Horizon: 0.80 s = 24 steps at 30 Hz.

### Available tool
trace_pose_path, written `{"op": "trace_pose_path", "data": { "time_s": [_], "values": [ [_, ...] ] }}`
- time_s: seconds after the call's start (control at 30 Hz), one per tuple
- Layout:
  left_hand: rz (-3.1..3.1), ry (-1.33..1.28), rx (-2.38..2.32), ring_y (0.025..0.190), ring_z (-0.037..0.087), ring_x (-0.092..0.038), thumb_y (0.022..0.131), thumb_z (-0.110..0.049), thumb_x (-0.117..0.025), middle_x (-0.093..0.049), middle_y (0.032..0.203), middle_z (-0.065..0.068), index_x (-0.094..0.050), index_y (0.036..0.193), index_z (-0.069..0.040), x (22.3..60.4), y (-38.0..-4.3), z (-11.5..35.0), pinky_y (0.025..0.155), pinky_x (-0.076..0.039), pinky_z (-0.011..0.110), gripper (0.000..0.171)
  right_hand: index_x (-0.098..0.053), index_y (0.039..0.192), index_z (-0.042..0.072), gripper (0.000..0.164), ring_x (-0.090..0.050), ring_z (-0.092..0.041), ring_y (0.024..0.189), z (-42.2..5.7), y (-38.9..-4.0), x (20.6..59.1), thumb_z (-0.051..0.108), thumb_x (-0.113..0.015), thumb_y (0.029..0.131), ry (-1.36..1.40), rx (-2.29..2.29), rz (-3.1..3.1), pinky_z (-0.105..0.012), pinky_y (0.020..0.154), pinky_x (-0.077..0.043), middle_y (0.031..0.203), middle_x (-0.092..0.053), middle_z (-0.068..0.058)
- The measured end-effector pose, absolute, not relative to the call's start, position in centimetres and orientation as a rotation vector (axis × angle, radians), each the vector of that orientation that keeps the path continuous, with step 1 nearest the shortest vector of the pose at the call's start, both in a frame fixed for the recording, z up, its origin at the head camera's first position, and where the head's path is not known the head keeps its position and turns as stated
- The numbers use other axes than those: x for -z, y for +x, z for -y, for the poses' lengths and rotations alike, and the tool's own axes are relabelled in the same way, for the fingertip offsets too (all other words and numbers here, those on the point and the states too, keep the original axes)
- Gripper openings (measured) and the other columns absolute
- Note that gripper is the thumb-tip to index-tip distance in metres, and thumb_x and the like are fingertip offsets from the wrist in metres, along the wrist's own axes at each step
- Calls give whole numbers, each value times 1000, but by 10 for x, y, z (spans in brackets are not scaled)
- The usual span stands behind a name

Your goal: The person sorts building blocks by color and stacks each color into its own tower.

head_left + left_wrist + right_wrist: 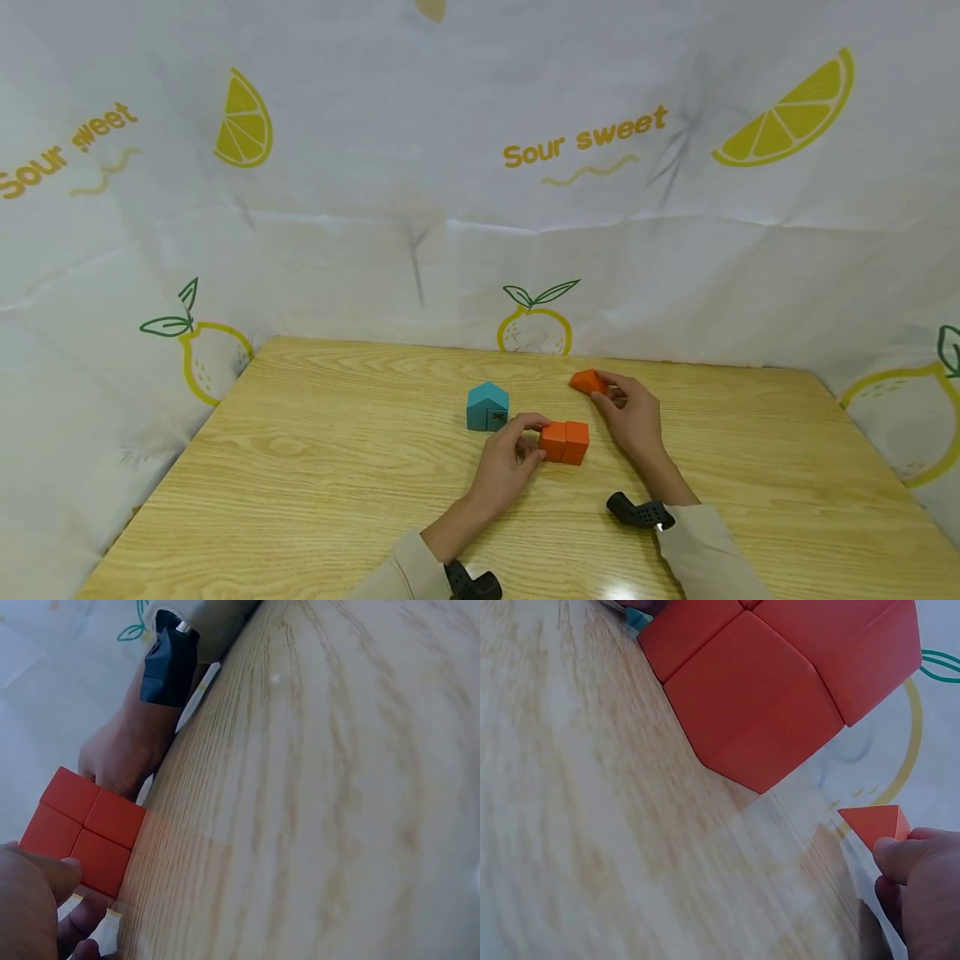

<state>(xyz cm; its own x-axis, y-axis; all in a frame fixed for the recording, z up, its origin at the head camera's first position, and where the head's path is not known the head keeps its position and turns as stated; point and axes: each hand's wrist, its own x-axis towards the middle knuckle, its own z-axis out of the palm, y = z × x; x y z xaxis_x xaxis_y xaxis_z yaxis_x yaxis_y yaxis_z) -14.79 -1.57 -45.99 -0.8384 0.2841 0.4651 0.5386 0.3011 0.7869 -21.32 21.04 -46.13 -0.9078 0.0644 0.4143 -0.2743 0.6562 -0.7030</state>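
Note:
A square stack of orange cube blocks (576, 442), two wide and two high, stands on the table. My left hand (502, 462) holds its left side, with the thumb (61, 876) against a lower block in the left wrist view. Behind and to the right of the stack, my right hand (632, 412) pinches an orange triangular block (588, 382) between thumb and fingers. The right wrist view shows this triangular block (877, 821) apart from the stack (750, 697). I cannot tell whether it touches the table.
Behind my left hand stands a small teal block house (487, 407) with a peaked top and a dark mark on one block. The wooden table (315, 433) reaches back to a white cloth (360, 275) printed with lemons.

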Motion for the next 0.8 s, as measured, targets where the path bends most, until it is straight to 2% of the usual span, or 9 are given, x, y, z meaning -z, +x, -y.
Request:
{"op": "trace_pose_path", "data": {
  "time_s": [0.3,0.57,0.8],
  "values": [
    [2317,-762,1551,63,6,-47,85,2,-70,-62,112,2,-57,123,-19,461,-149,16,59,-43,19,45,-66,121,1,34,-60,-27,82,-211,-210,463,8,-71,87,215,-1202,2341,-9,68,-42,98,-64,-17],
    [2310,-770,1538,64,6,-48,85,2,-70,-62,112,2,-56,123,-19,464,-150,17,59,-44,19,46,-66,123,6,36,-58,-15,82,-209,-200,461,13,-71,88,164,-1247,2351,-10,67,-42,101,-65,-12],
    [2303,-774,1543,64,6,-47,85,3,-70,-61,112,2,-56,123,-19,466,-150,16,58,-44,19,46,-65,123,4,38,-57,-12,82,-208,-189,457,4,-72,86,249,-1285,2297,-9,70,-43,105,-64,-12]
  ]
}}
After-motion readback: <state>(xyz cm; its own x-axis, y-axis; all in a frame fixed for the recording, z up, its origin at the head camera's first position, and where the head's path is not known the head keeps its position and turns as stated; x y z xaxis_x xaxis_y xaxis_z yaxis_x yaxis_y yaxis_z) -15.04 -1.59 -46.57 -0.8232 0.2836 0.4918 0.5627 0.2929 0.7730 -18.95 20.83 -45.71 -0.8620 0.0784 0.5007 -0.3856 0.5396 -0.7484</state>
